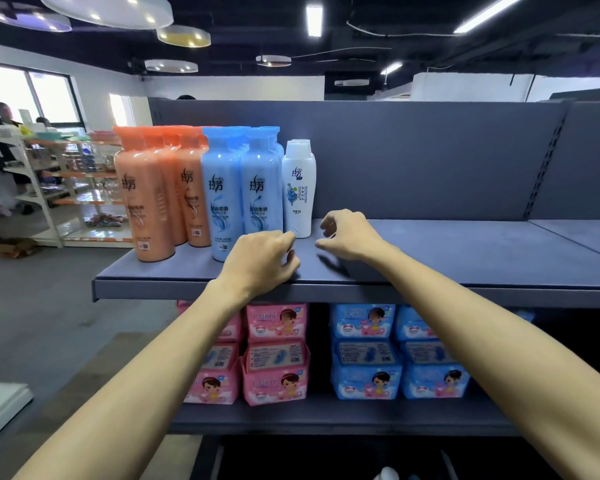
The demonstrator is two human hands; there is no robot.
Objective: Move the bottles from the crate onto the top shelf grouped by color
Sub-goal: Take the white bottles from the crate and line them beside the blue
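Head view shows the top shelf carrying three colour groups at its left end: orange bottles, then blue bottles beside them, then white bottles furthest right, all upright and packed close. The crate is not in view. Both hands hang just in front of the white group and hold nothing. The left hand is loosely curled, its fingers bent inward above the shelf surface, close to the base of the nearest blue bottle; contact cannot be confirmed. The right hand is half open, fingers hooked and spread, just beside the front white bottle and apparently clear of it. Judgement on handling: these are rigid plastic bottles, likely full and moderately heavy, with smooth, somewhat slippery walls. They are tall and narrow-footed, so liable to topple against neighbours. Best hold is around the mid-body, below the shoulder.
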